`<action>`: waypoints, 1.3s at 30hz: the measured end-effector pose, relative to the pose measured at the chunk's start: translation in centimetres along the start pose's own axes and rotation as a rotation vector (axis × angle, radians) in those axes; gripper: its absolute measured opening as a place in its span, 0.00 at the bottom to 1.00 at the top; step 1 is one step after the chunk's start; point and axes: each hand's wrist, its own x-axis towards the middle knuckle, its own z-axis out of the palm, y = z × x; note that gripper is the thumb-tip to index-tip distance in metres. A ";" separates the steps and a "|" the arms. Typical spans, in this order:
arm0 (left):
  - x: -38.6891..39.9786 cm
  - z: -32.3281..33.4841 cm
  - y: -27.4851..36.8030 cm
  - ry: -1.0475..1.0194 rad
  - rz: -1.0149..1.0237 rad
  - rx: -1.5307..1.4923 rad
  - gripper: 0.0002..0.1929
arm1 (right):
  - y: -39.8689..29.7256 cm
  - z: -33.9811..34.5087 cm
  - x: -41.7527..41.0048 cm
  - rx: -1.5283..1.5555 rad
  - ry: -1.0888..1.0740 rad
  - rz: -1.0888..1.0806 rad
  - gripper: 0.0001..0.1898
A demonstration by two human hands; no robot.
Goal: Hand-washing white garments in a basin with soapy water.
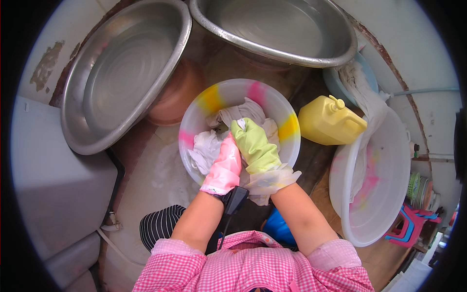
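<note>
A pink rubber glove covers my left hand [224, 157], and a green rubber glove is on my right hand [255, 142]. Both are pressed together over a white plastic basin [239, 84] with pink and yellow patches. A bit of white cloth [240, 124] pokes out of the top of my right fist, which is closed around it. My left hand lies against the right one; its fingers are mostly hidden, so its grip cannot be made out. Wet white cloths [204, 148] and a greyish cloth [244, 111] lie in the basin around my hands.
Two large metal tubs [127, 69] [277, 29] of water stand ahead. Right of the basin are a yellow jug [328, 122], a large white tub [383, 171] with cloth over its rim, and a blue basin [365, 69]. A grey appliance [65, 175] stands left.
</note>
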 end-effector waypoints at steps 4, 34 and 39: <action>2.7 -1.6 0.0 0.082 -0.009 0.079 0.20 | 1.7 1.9 -0.2 0.013 0.228 -0.087 0.16; -1.7 1.3 1.8 -0.068 -0.279 0.055 0.21 | 3.4 -3.3 1.9 -0.281 0.281 -0.008 0.26; -0.6 -1.6 6.9 -0.192 -0.053 0.102 0.15 | 3.9 -7.9 0.3 0.197 0.077 0.023 0.29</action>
